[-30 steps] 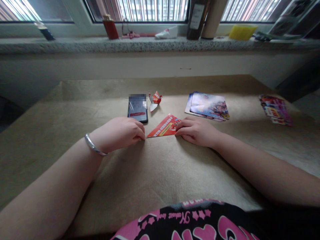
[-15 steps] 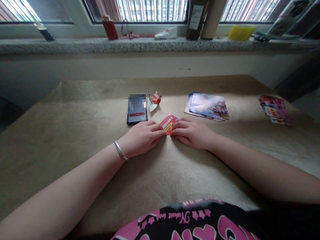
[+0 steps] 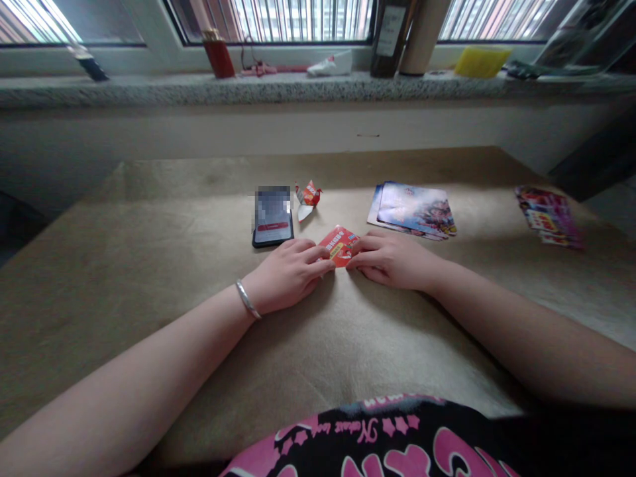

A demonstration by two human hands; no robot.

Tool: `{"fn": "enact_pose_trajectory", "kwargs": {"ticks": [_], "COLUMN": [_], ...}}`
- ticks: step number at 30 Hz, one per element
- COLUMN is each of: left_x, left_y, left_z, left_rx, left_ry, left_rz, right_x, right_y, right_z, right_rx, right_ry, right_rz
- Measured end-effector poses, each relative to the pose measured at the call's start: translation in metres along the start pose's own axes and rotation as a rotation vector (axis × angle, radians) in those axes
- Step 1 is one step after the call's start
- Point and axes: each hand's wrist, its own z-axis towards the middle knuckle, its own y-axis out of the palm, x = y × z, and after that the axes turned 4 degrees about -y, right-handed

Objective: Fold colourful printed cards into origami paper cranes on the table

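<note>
Between my hands a small red printed piece of paper (image 3: 340, 246) lies on the table, with white lettering and a yellow strip. My left hand (image 3: 294, 273), a silver bangle at its wrist, is closed on the paper's left side, fingers pressed together. From the other side my right hand (image 3: 392, 260) pinches the paper's right edge. The fingers cover parts of both sides. Just beyond stands a folded red-and-white paper bird (image 3: 309, 197). A phone (image 3: 273, 218) with a partly blurred screen lies beside the bird, past my left hand.
Glossy picture sheets (image 3: 415, 209) lie stacked beyond my right hand. More colourful printed papers (image 3: 549, 217) are at the table's right. Behind the table (image 3: 149, 265), a stone windowsill (image 3: 278, 91) bears a red bottle (image 3: 218, 56), a dark bottle (image 3: 390, 40) and a yellow block (image 3: 481, 62).
My right hand has shifted slightly right along the paper, and more of its printed face shows. My left hand has moved slightly right, covering more of the left side.
</note>
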Motion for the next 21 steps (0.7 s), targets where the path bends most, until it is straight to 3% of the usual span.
{"fn": "enact_pose_trajectory", "kwargs": {"ticks": [10, 21], "left_x": [-0.01, -0.009], "left_y": [-0.002, 0.008], "left_z": [0.0, 0.003], "left_rx": [0.026, 0.08], "left_ry": [0.058, -0.023], "left_rz": [0.085, -0.076], "right_x": [0.004, -0.003], "right_y": [0.008, 0.008], "right_z": [0.003, 0.01], "right_rx": [0.008, 0.012], "right_ry": [0.0, 0.04], "right_rz": [-0.017, -0.022]}}
